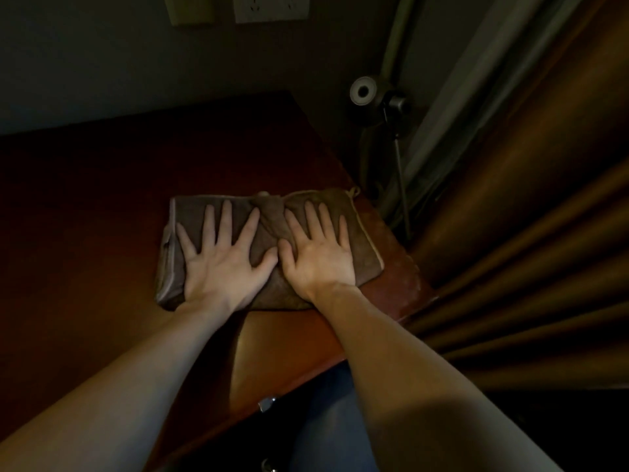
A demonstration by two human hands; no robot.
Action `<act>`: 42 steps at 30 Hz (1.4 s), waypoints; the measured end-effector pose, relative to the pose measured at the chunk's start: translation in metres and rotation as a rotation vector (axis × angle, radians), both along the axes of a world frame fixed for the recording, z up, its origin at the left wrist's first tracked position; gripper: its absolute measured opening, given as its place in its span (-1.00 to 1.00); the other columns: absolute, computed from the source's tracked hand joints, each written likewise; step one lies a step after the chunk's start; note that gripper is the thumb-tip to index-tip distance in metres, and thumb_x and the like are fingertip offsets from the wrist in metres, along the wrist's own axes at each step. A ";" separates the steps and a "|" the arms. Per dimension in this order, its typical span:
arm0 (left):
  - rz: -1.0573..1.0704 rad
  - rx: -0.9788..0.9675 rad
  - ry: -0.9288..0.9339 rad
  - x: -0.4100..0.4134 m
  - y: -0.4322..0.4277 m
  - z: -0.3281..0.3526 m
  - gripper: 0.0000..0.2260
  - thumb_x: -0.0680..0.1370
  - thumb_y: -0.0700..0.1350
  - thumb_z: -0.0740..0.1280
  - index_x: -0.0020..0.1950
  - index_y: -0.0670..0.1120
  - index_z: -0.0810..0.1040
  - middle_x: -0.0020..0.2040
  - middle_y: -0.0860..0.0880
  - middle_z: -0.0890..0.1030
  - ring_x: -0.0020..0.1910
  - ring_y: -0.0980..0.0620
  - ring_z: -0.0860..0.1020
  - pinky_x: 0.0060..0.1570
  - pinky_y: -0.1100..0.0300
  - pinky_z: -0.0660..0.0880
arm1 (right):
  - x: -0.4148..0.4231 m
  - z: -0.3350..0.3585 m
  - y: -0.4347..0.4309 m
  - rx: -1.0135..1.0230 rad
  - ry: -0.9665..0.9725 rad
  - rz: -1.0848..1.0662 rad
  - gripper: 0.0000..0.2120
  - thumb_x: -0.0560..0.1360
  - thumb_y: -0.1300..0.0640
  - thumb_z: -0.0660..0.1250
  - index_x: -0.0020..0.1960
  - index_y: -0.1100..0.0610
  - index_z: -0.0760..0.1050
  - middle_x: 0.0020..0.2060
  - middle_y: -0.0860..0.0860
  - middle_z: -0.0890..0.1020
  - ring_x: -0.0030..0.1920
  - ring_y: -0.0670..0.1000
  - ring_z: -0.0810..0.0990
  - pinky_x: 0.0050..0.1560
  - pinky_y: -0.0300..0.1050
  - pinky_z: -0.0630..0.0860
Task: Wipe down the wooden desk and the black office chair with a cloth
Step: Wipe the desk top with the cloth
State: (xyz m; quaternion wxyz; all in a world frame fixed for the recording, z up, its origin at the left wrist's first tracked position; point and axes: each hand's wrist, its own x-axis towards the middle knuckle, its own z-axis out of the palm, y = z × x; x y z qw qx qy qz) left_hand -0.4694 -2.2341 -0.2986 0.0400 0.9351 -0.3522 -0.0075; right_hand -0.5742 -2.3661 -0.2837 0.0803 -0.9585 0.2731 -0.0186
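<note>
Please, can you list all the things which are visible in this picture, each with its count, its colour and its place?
desk: one, reddish-brown wood, fills the left and middle
cloth: one, brown, flat on the desk near its right corner
wall sockets: two plates, pale, on the wall at top
small camera: one, grey and black, on a thin stand right of the desk
curtain: one, brown, at right
drawer knob: one, metal, under the desk's front edge
hands: two, bare, left hand and right hand pressing flat on the cloth, side by side
</note>
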 end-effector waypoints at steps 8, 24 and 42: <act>-0.016 -0.004 -0.009 -0.070 0.011 -0.004 -0.25 0.51 0.49 -0.27 0.67 0.24 -0.15 0.71 -0.04 -0.12 0.67 -0.13 -0.19 0.52 -0.40 -0.26 | -0.075 -0.005 0.015 -0.001 -0.012 -0.011 -0.42 0.66 -0.20 -0.17 0.66 -0.12 -0.06 0.66 0.04 -0.04 0.64 0.09 -0.19 0.59 0.22 -0.27; -0.120 0.104 0.085 -0.173 0.019 0.013 -0.22 0.44 0.49 -0.34 0.63 0.25 -0.35 0.68 -0.05 -0.31 0.65 -0.14 -0.32 0.51 -0.43 -0.24 | -0.190 0.000 0.033 0.115 0.054 -0.122 -0.41 0.68 -0.21 -0.21 0.65 -0.10 -0.29 0.64 0.01 -0.27 0.60 0.04 -0.38 0.59 0.19 -0.32; -0.026 -0.029 0.075 -0.143 -0.014 0.002 -0.27 0.52 0.54 -0.25 0.66 0.31 -0.14 0.71 -0.03 -0.03 0.68 -0.13 -0.14 0.50 -0.43 -0.23 | -0.143 0.009 -0.010 0.113 0.212 -0.194 -0.27 0.62 -0.31 -0.18 0.62 -0.03 -0.38 0.61 0.23 -0.27 0.61 0.26 -0.30 0.54 0.37 -0.26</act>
